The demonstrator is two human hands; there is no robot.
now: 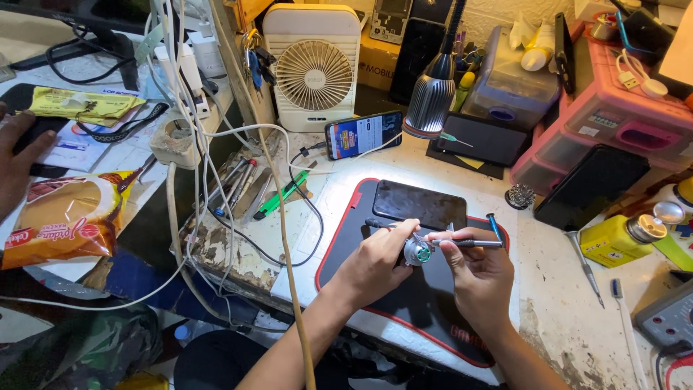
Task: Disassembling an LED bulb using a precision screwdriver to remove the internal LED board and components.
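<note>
Low in the middle of the frame we see the left hand (375, 263) and the right hand (473, 278) meeting over a black work mat (426, 303) with a red border. The left hand's fingers are closed around a small round metal part (417, 250) with a greenish face, held just above the mat. The right hand pinches a slim screwdriver (473, 243) between thumb and fingers, its shaft lying level and its tip at the round part.

Just beyond the hands, a dark phone (420, 204) lies flat on the mat's upper part. To the right of the mat we see a yellow can (617, 242) and a loose screwdriver (586, 267) on the worn bench.

Further up, a lit phone (363, 134) leans near a lamp head (431, 101), with a white fan (314, 68) behind.

At the far left edge another person's hand (16, 162) rests by a snack packet (65, 217).
</note>
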